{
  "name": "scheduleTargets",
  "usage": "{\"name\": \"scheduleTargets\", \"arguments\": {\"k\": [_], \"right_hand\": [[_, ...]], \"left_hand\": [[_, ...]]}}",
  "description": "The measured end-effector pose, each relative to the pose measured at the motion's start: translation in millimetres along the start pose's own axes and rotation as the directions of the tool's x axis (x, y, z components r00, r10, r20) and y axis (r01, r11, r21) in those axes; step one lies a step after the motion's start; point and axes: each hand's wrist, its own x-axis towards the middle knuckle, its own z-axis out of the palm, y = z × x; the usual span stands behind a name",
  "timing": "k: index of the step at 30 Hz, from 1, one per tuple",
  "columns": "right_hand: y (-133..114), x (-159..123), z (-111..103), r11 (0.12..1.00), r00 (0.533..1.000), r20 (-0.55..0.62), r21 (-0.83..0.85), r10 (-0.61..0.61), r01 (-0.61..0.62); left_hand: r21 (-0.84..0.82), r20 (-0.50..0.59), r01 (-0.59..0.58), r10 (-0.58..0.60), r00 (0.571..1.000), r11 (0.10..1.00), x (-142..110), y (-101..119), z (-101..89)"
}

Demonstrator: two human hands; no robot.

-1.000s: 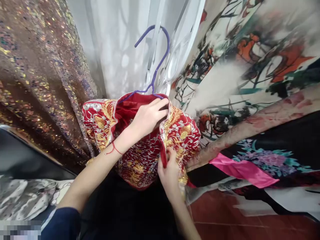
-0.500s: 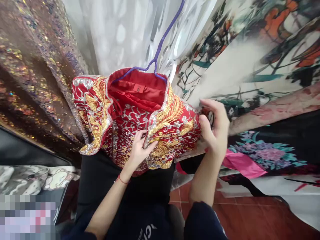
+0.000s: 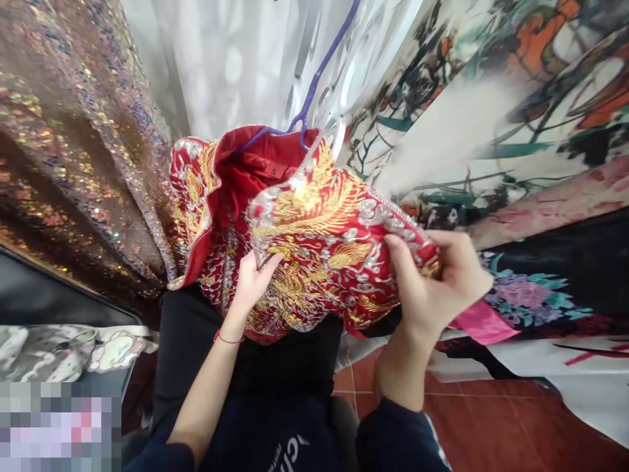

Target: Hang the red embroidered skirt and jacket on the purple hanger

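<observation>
A red jacket (image 3: 314, 229) with gold and silver embroidery hangs on a purple hanger (image 3: 314, 85); a small "S" label shows inside its collar. My left hand (image 3: 253, 282), a red string round its wrist, pinches the front edge of the jacket's right-hand panel from below. My right hand (image 3: 437, 282) is closed on the jacket's sleeve or shoulder edge at the right and holds it lifted outward. A black garment (image 3: 255, 367) hangs under the jacket.
Sequined brown fabric (image 3: 73, 144) hangs at the left, a white sheer garment (image 3: 236, 59) behind, and printed robes with a pink sash (image 3: 484, 321) at the right. Red floor tiles (image 3: 491, 426) show below. A dark surface with patterned cloth (image 3: 59, 347) lies at the lower left.
My left hand left the collar and dropped to the front panel's edge. My right hand moved out to the right side of the jacket, closed on it and lifted it.
</observation>
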Motion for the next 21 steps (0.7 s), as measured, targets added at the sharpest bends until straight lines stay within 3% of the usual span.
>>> {"name": "scheduleTargets", "arguments": {"k": [2, 4, 8, 9, 11, 13, 15, 18, 21], "right_hand": [[-3, -20, 3, 0.975, 0.986, 0.001, -0.149, -0.168, 0.167], [4, -39, 11, 0.934, 0.967, 0.039, -0.253, -0.25, 0.252], [28, -62, 24, 0.928, 0.99, 0.037, -0.344, -0.138, 0.143], [32, -64, 25, 0.933, 0.994, 0.038, -0.345, -0.101, 0.108], [38, -69, 25, 0.938, 0.998, 0.047, -0.34, -0.048, 0.062], [43, -76, 28, 0.945, 0.999, 0.052, -0.325, -0.009, 0.026], [47, -83, 33, 0.957, 0.997, 0.047, -0.287, 0.056, -0.04], [54, -89, 44, 0.962, 0.987, 0.026, -0.228, 0.159, -0.149], [64, -88, 48, 0.951, 0.984, -0.073, -0.256, 0.163, -0.176]], "left_hand": [[0.013, -0.054, 0.022, -0.021, 0.998, 1.0, -1, -14, -2.6], [0.046, -0.092, 0.075, -0.071, 0.993, 0.996, -4, -32, -6.4], [0.062, -0.129, 0.206, -0.197, 0.972, 0.977, -19, -66, -19.7], [0.048, -0.091, 0.234, -0.229, 0.969, 0.971, -25, -72, -23.8], [0.02, 0.099, 0.304, -0.304, 0.947, 0.953, -41, -84, -31.0], [0.013, 0.334, 0.382, -0.364, 0.869, 0.924, -59, -94, -34.7], [0.024, 0.462, 0.425, -0.387, 0.798, 0.905, -76, -104, -34.7], [0.024, 0.465, 0.439, -0.399, 0.79, 0.898, -94, -117, -33.9], [0.007, 0.37, 0.442, -0.413, 0.832, 0.897, -97, -128, -41.7]]}}
